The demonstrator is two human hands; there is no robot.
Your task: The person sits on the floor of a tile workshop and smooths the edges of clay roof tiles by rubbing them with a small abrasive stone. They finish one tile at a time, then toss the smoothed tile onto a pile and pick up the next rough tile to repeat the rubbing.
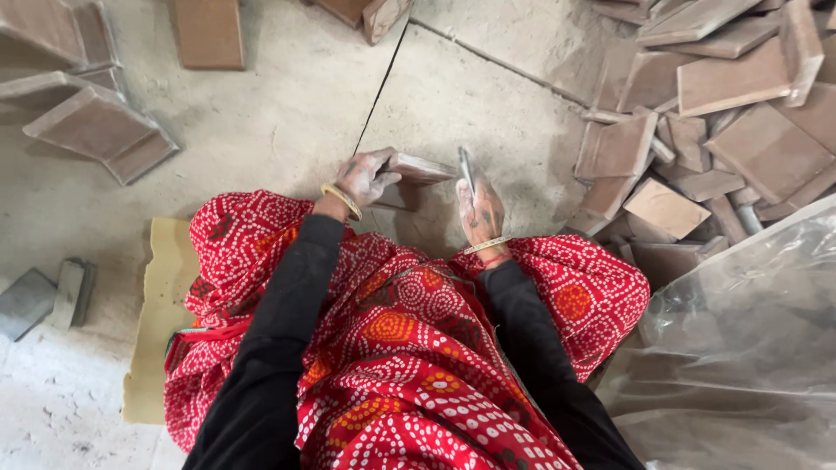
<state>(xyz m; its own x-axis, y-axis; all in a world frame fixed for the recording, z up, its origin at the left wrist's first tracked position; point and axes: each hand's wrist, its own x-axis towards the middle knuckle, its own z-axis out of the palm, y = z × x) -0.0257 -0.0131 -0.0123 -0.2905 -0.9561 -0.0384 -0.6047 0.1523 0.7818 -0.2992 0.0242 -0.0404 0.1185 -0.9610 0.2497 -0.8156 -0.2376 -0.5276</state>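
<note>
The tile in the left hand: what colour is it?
Dusty reddish-brown, like the piled tiles nearby. The tile shows best in the head view, held by the left hand.

Soft, even daylight; sharp focus, faint shadows.

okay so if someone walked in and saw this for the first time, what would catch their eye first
Probably the bright red dotted cloth over the person's lap, filling the lower middle. Just above it, the left hand grips a brown tile while the right hand holds a thin blade beside it. A heap of brown tiles crowds the upper right.
</note>
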